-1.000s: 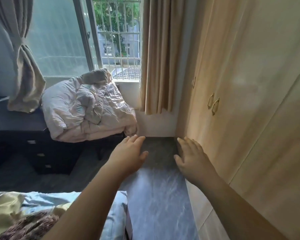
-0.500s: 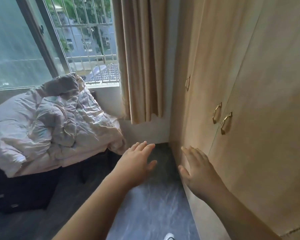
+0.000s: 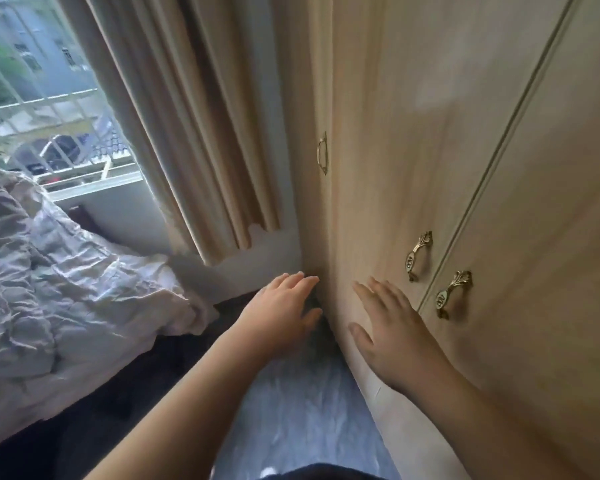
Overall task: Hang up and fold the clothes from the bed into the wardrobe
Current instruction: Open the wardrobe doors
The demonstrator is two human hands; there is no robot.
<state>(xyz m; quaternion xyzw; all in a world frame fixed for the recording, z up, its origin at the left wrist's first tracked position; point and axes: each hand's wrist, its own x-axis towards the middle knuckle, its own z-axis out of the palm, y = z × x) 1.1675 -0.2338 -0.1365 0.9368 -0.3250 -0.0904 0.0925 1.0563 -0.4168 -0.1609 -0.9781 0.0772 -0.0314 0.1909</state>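
A light wooden wardrobe [image 3: 465, 133] fills the right side, its doors closed. Two brass handles [image 3: 419, 255] [image 3: 452, 293] sit side by side at the seam of two doors, and a third handle [image 3: 322, 152] is farther along. My right hand [image 3: 392, 329] is held out flat with straight fingers in front of the lower door, left of the paired handles; contact with the wood cannot be told. My left hand [image 3: 281, 317] reaches forward, fingers straight, over the floor near the wardrobe's corner. Both hands hold nothing. The bed's clothes are out of view.
A crumpled pale quilt [image 3: 66, 289] lies piled on dark furniture at the left. Beige curtains [image 3: 201, 126] hang beside a barred window [image 3: 39, 109]. A narrow strip of grey floor [image 3: 302, 410] runs between the quilt and the wardrobe.
The view has turned right and moved closer to the wardrobe; the bed with clothes has left the frame. Both hands have moved forward, the right one nearer the paired handles.
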